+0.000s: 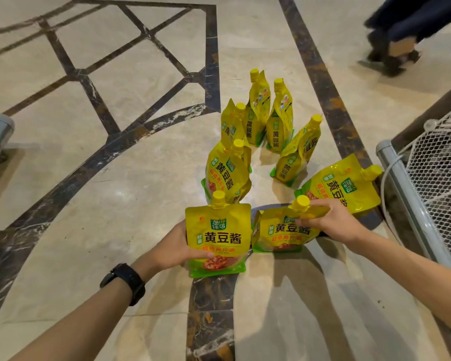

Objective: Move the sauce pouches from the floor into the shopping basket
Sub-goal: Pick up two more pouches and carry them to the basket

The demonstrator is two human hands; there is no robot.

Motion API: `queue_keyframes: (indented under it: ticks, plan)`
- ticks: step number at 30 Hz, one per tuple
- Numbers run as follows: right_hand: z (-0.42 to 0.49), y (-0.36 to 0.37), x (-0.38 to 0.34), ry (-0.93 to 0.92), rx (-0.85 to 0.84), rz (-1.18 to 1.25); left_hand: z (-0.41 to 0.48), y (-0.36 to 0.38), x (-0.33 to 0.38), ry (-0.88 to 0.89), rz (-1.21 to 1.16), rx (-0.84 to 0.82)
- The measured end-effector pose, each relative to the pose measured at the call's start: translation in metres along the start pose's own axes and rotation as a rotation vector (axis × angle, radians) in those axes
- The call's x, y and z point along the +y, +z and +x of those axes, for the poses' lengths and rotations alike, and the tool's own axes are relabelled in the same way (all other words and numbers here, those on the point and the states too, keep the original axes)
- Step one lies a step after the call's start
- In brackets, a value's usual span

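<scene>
Marble floor (115,178): my left hand (179,242) clasps a likely floppy, slick pouch (219,230); at three o'clock, right hand (328,222) pinches second pouch (279,235) by its stiffer neck.

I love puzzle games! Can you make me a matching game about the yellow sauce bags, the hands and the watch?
Things:
1. left hand
2. right hand
3. black watch
4. flat pouch

What it does:
A. lies beside the mesh basket
B. is strapped on just behind the left hand
C. grips the leaning pouch just below its cap
D. holds the upright pouch by its side

Pairs: 1-D, 2-C, 3-B, 4-A
</scene>
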State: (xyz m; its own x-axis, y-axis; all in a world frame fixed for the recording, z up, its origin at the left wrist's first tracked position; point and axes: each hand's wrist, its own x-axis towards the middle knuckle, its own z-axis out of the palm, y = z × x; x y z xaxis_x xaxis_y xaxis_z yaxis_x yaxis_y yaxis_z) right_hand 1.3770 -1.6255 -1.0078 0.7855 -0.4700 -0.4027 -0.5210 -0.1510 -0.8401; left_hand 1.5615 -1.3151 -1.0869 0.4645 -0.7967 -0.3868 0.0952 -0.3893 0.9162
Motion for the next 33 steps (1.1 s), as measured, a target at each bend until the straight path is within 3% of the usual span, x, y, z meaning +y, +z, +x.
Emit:
queue_keyframes:
  ticks: [8, 14, 20, 25, 33]
  plan:
    - [0.003, 0.0, -0.003, 0.005, -0.036, 0.019, -0.012, 0.014, -0.006, -0.017, -0.009, 0.068]
    - [0.005, 0.0, -0.002, 0.009, -0.036, -0.024, -0.021, 0.007, -0.006, -0.207, -0.078, -0.057]
    - [0.009, 0.002, -0.006, 0.0, -0.022, -0.078, -0.032, 0.019, -0.028, -0.298, -0.114, 0.127]
    - [0.007, 0.002, -0.011, -0.043, -0.034, -0.113, -0.031, 0.025, -0.025, -0.314, -0.103, 0.18]
    - [0.005, 0.0, -0.038, 0.021, -0.293, -0.049, -0.032, 0.025, -0.026, -0.332, -0.121, 0.202]
